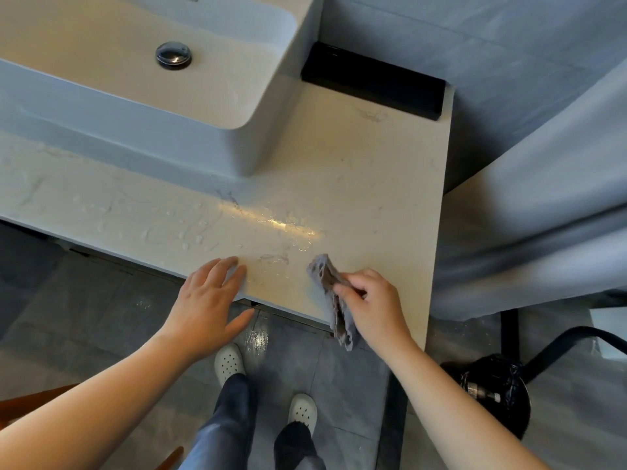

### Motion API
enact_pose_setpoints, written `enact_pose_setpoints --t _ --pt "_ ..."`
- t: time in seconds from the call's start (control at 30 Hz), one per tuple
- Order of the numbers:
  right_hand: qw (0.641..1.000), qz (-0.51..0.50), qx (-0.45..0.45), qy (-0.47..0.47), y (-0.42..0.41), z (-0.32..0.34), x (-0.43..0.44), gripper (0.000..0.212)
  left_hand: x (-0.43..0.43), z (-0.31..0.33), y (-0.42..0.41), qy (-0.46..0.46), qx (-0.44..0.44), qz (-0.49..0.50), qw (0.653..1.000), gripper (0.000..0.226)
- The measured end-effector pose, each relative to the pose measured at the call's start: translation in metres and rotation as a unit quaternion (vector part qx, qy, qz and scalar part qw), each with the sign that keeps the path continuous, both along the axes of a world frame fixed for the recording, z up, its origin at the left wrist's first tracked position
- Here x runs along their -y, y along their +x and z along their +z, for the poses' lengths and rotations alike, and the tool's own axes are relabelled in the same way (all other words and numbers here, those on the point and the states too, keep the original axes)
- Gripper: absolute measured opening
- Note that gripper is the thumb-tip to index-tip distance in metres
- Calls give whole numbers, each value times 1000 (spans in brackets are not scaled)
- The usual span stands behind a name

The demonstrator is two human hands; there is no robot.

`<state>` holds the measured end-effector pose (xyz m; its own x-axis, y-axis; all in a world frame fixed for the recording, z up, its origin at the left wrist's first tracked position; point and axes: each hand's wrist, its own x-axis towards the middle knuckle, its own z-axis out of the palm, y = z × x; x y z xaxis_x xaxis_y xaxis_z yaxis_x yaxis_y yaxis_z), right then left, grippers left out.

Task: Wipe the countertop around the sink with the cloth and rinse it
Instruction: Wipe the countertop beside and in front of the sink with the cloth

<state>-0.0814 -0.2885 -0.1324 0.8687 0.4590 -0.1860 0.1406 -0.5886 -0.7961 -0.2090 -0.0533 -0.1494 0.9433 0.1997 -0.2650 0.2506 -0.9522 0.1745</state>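
Wiping: right hand (375, 305) is pinching the bunched cloth (334, 300) at the countertop (356, 184) front edge, its tail hanging off. Left hand (207, 300) is resting flat, fingers straight. Cloth is looking light, limp, probably damp; gripping mid-bunch suits.

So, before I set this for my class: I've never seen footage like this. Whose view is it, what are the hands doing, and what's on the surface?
No machine here: it is one picture from a camera worn on a person's head, looking down at their own arms. The left hand lies open on the front edge of the pale countertop, which is wet with water drops. The right hand grips a grey cloth in its fingers at that edge. A white sink sits behind, with a black box beside it.
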Motion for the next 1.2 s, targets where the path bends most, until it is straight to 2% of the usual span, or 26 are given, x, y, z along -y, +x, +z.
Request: enact_pose_setpoints --t 0.2,0.47,0.53,0.67,0.9,1.07,1.2 --pt "991 -57 122 -16 72 15 -24 13 -6 4 3 -2 -2 -15 1000 76" --pt "977 -60 168 -115 126 -18 -54 20 -12 5 2 -11 -2 -31 999 74" --pt "971 -47 187 -142 121 -32 -58 26 -14 3 1 -10 -1 -38 999 74" --pt "970 -68 208 -102 103 -45 -63 33 -18 1 2 -7 -4 -48 999 74" --pt "964 23 257 -68 33 -52 -54 32 -19 -2 -1 -21 5 -48 999 76" --pt "966 62 243 -65 -12 -50 -47 37 -26 2 3 -84 -5 -23 996 84" --pt "965 99 228 -80 -31 -47 -39 49 -29 6 -2 -137 5 4 991 83"
